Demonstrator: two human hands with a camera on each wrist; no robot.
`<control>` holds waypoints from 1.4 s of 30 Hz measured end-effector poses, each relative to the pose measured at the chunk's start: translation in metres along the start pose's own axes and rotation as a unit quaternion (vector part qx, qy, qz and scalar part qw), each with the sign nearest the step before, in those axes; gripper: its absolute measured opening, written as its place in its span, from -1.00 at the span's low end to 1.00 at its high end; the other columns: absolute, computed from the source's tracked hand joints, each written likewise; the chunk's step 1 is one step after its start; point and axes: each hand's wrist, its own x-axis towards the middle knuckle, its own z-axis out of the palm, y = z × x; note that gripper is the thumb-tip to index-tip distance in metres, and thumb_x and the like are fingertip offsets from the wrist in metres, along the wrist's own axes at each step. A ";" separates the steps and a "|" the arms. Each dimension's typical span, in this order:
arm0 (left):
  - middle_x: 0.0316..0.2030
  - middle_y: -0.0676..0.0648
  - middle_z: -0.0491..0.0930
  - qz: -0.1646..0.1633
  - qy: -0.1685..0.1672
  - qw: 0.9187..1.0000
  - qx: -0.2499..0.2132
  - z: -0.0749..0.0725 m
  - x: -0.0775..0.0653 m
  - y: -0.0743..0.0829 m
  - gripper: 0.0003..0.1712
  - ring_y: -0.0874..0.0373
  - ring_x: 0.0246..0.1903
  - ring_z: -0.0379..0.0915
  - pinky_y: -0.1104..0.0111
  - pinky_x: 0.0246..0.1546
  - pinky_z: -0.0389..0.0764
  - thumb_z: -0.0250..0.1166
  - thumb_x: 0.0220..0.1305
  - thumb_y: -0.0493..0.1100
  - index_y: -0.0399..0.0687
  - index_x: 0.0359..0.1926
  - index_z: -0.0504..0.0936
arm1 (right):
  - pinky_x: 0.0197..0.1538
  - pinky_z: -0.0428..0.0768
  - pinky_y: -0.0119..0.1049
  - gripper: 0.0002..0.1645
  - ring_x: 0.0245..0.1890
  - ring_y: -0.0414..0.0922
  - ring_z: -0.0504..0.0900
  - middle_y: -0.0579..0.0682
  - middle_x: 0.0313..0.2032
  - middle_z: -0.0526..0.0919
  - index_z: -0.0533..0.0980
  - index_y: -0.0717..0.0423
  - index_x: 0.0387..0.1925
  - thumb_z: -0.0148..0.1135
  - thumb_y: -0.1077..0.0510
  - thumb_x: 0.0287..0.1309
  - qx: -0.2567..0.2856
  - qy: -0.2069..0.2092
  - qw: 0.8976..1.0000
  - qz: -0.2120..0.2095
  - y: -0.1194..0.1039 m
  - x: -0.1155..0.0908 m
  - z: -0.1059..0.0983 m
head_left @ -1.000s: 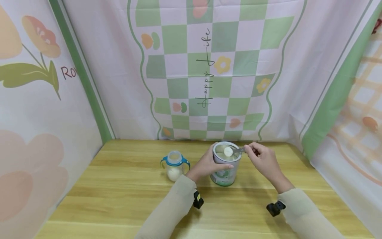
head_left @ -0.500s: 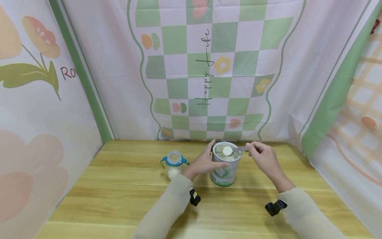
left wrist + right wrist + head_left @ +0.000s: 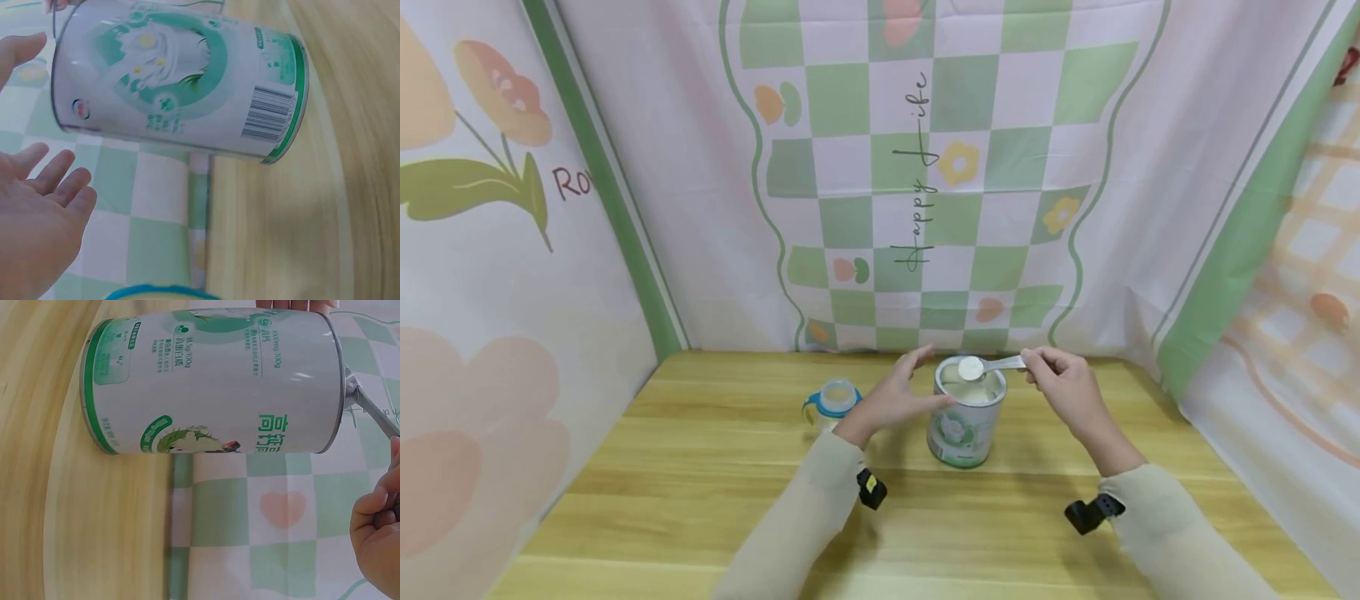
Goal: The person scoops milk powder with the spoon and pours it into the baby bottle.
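An opened milk powder can (image 3: 964, 433), white with green print, stands upright on the table. My right hand (image 3: 1064, 390) pinches the handle of a measuring scoop (image 3: 1004, 363), whose bowl is heaped with pale powder over the can's mouth. To the can's left, my left hand (image 3: 891, 400) is spread with straight fingers; in the left wrist view a gap shows between its fingers (image 3: 65, 181) and the can's wall. Behind the left wrist is a baby bottle (image 3: 837, 398) with a blue collar and handles, partly covered by that hand and sleeve.
The wooden table (image 3: 685, 483) ends at the back against a hanging cloth (image 3: 895, 208) with green checks. More printed cloth hangs at both sides. Black wrist cameras are strapped on both wrists, over the table's front part.
My left hand has let go of the can and drawn back left, covering more of the bottle. My right hand has raised the filled scoop a little, from inside the can to above its rim.
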 end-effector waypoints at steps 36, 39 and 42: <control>0.40 -0.13 0.29 0.040 0.058 0.996 0.061 -0.075 -0.044 -0.006 -0.01 -0.01 0.39 0.18 0.08 0.34 0.29 0.46 0.22 0.11 -0.07 0.52 0.19 | -0.36 0.47 -0.32 -0.47 -0.45 -0.09 0.47 0.15 -0.44 0.58 0.58 0.30 -0.31 0.10 -0.12 0.48 0.094 -0.070 0.993 -0.019 -0.046 0.016 0.065; 0.41 -0.12 0.28 0.036 0.064 0.995 0.064 -0.081 -0.050 -0.010 -0.01 0.01 0.39 0.17 0.09 0.35 0.27 0.46 0.22 0.12 -0.08 0.52 0.18 | -0.30 0.50 -0.30 -0.48 -0.43 -0.06 0.49 0.13 -0.45 0.58 0.58 0.26 -0.34 0.10 -0.13 0.47 0.095 -0.075 0.992 -0.019 -0.049 0.015 0.074; 0.42 -0.11 0.27 0.026 0.071 0.995 0.060 -0.087 -0.056 -0.014 0.00 0.01 0.40 0.16 0.07 0.38 0.21 0.46 0.22 0.11 -0.08 0.52 0.17 | -0.30 0.51 -0.31 -0.51 -0.43 -0.05 0.51 0.14 -0.45 0.60 0.58 0.19 -0.37 0.12 -0.14 0.46 0.100 -0.080 0.991 -0.025 -0.053 0.017 0.083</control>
